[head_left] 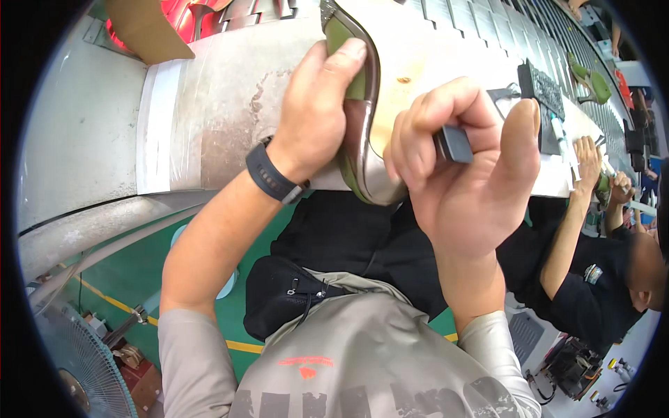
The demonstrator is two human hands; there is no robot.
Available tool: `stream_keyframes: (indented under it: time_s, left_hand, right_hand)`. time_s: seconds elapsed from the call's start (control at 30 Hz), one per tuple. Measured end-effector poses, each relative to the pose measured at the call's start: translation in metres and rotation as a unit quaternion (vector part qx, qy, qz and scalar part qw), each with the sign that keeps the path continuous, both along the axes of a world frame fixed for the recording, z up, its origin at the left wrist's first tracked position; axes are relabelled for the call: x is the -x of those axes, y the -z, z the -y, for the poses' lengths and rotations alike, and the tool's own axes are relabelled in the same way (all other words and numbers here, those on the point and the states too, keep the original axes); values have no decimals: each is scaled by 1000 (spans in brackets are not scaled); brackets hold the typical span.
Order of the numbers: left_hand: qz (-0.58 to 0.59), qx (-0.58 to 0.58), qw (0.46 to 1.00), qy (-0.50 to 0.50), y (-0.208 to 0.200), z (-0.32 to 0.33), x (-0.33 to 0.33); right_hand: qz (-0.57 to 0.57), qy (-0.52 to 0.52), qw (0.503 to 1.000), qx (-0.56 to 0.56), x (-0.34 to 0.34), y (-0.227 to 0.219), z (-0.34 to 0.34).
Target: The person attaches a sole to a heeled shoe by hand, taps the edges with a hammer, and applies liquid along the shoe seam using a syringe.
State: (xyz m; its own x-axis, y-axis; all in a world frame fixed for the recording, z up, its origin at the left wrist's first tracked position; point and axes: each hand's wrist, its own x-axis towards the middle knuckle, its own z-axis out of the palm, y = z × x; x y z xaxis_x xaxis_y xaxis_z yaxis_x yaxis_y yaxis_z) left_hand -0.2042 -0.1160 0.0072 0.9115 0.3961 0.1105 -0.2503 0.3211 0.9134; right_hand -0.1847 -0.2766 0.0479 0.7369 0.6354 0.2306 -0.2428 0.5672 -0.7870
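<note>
My left hand (313,115) grips a green high-heeled shoe (357,125) by its side, with the thumb laid along it. The shoe has a glossy brown band and a tan surface, and is turned on its side at the near edge of the worktable (230,118). My right hand (474,181) is just right of the shoe, palm turned up. Its fingers curl round a small black rectangular block (456,144), whose other end is hidden. The fingertips are close to the shoe's lower end; whether they touch it I cannot tell.
A slatted conveyor (502,21) runs along the far side, with another green shoe (592,82) on it. A black textured object (541,87) and a white tube (563,143) lie at right. A co-worker in black (592,279) works there. A fan (87,369) stands lower left.
</note>
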Motion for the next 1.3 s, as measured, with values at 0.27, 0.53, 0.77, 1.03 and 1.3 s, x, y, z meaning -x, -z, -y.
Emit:
stream_keyframes:
  time_s: [0.27,0.53,0.77,1.03,1.3]
  left_hand:
    - [0,8,1000,-28,14,9,-8]
    - [-6,44,999,-27,16,10,-9]
    - [-23,-126,991,-46,5,8,-13]
    - [16,-104,994,-10,14,5,-15]
    - [48,-131,990,27,14,7,-11]
  right_hand:
    - [38,97,994,-12,15,2,-6]
    - [42,111,993,23,19,-4,-13]
    - [36,89,992,82,4,-12,-10]
    - [-4,189,963,190,-12,8,24]
    - [-80,-175,907,373,-42,17,35]
